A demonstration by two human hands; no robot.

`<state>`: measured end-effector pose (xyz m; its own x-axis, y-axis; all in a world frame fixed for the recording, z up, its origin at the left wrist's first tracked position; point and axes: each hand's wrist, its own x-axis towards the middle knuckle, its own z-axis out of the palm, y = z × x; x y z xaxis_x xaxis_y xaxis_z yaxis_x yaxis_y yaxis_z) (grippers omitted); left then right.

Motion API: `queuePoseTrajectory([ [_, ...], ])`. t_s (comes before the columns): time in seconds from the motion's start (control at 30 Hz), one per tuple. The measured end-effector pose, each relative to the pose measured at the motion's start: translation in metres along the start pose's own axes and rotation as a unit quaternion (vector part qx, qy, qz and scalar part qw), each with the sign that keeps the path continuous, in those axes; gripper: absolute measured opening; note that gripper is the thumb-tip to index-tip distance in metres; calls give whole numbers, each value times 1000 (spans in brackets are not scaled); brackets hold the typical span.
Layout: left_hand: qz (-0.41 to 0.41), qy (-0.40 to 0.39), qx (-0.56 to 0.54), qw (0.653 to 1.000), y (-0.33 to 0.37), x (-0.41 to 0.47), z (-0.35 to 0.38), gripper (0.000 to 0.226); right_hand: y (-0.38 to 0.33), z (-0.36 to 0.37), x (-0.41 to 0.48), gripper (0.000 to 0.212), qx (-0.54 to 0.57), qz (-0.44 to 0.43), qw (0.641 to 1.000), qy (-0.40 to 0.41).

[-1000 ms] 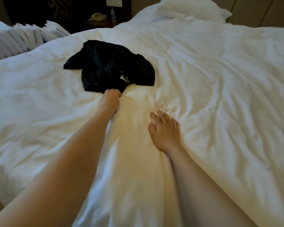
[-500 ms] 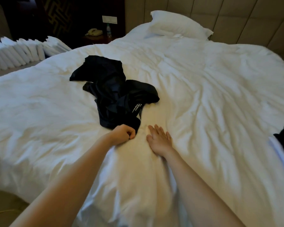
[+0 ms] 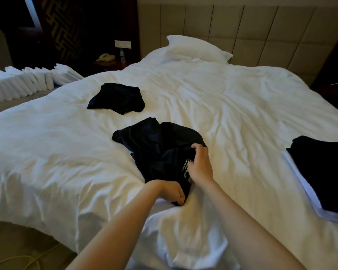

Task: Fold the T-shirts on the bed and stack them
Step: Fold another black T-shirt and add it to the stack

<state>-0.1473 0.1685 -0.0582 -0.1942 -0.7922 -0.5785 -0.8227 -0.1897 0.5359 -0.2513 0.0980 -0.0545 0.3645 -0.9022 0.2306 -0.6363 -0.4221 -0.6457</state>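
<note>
A crumpled black T-shirt (image 3: 154, 147) with white print lies in the middle of the white bed (image 3: 232, 114), close to me. My left hand (image 3: 172, 191) grips its near edge in a fist. My right hand (image 3: 200, 164) pinches the cloth by the white print, fingers curled into the fabric. A second crumpled black T-shirt (image 3: 116, 98) lies farther back on the left, apart from the first. At the right edge sits a folded stack (image 3: 324, 172) with a black shirt on top and a white one under it.
A white pillow (image 3: 195, 48) lies at the padded headboard. A row of folded white towels (image 3: 21, 84) sits left of the bed. A nightstand with a phone (image 3: 105, 57) and a bottle stands behind. A yellow cable (image 3: 27, 258) lies on the floor at bottom left.
My left hand has pulled one black T-shirt toward me, off the other, which stays behind. My right hand left the sheet and took hold of the pulled shirt. The view has risen.
</note>
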Motion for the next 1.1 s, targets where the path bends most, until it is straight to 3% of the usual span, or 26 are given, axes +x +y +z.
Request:
queuePoseTrajectory([
  [0.1,-11,-34,26,999,12,-7,13,34,-1,-6,-7,72,-192,-118,961,-157],
  [0.2,8,-32,-7,999,15,-21,23,32,1,-8,-25,57,-273,-114,921,-255],
  [0.33,29,108,-1,994,12,-34,37,30,11,-22,-46,36,-226,-46,946,-228],
  [0.43,47,282,-19,958,11,-37,44,25,20,-40,-58,23,-222,-23,947,-230],
  [0.5,61,358,0,932,14,-40,43,39,24,-49,-73,22,-221,-20,951,-216],
  [0.63,50,353,173,918,35,-50,46,76,29,-60,-109,20,-165,-29,961,-220],
  [0.77,1,287,296,911,56,-54,51,58,35,-83,-128,17,-75,21,971,-225],
  [0.93,17,332,283,900,83,-64,50,48,28,-123,-146,27,6,39,972,-230],
  [1.1,63,437,173,880,103,-76,31,34,51,-162,-162,24,-67,62,973,-212],
])
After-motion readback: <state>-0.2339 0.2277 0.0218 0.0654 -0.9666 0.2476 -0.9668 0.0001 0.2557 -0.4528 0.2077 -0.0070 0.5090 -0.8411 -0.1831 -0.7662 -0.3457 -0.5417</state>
